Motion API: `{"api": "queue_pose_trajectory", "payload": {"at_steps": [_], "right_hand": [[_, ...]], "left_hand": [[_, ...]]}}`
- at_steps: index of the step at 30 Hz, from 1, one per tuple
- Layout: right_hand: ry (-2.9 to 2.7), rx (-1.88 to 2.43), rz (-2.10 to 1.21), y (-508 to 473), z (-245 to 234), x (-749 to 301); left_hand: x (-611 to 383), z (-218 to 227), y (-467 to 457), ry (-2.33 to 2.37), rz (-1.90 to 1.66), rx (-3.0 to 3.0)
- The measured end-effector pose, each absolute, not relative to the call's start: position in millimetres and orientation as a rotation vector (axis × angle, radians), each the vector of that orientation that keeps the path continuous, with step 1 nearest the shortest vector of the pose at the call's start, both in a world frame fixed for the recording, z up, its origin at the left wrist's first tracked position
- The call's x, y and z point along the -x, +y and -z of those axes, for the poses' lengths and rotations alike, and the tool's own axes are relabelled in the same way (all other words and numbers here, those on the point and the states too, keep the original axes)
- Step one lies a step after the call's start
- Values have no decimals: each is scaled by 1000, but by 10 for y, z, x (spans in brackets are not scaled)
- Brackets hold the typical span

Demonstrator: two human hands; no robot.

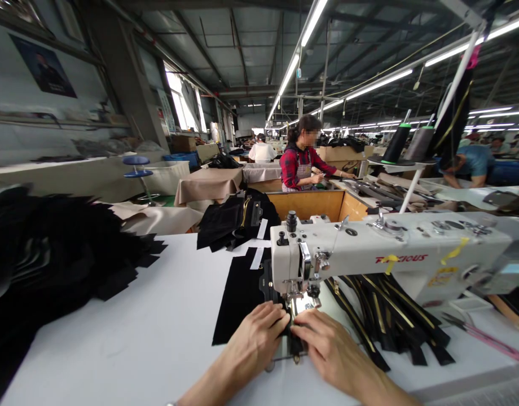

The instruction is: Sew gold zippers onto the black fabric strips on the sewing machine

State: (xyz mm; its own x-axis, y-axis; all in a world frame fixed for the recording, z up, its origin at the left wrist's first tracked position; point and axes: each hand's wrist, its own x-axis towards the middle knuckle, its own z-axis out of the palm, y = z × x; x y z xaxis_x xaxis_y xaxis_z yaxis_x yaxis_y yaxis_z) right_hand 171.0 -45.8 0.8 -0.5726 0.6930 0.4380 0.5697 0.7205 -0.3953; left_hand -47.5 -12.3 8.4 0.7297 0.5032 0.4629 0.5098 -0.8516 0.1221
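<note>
A black fabric panel (pixel 238 299) lies on the table, partly under the needle area of the white sewing machine (pixel 352 248). My left hand (pixel 262 330) rests on the panel's right part, fingers lying flat on it. Close on the other side, my right hand (pixel 325 344) has its fingertips closed on the edge of a black zipper strip (pixel 296 344), its thumb hidden. This strip runs under the presser foot (pixel 294 290), and a small metal end shows at its near end. A black plate-like patch (pixel 265 282) and a white label (pixel 256 258) sit on the panel.
Several black zipper strips with gold teeth (pixel 380 310) lie beneath the machine arm, with pink-handled snips (pixel 483 335) to their right. A large stack of black pieces (pixel 65 248) covers the left side. More black panels (pixel 229 220) lie behind. A co-worker (pixel 302 160) stands beyond.
</note>
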Motion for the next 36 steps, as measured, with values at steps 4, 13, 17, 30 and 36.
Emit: {"api": "queue_pose_trajectory", "payload": {"at_steps": [4, 13, 17, 30, 36], "right_hand": [[-2343, 957, -304, -468, -9, -1716], [-2344, 967, -322, -443, 4, -1719], [-2341, 1031, -282, -437, 10, -1714], [-2339, 1095, -244, -432, 18, -1716], [-2353, 1124, -311, -431, 36, -1715]], "left_hand": [[489, -7, -115, -785, 854, 2900], [490, 4, -101, -790, 854, 2900], [493, -3, -82, -826, 798, 2906], [494, 90, -58, -884, 796, 2892], [492, 86, -60, -889, 805, 2858]]}}
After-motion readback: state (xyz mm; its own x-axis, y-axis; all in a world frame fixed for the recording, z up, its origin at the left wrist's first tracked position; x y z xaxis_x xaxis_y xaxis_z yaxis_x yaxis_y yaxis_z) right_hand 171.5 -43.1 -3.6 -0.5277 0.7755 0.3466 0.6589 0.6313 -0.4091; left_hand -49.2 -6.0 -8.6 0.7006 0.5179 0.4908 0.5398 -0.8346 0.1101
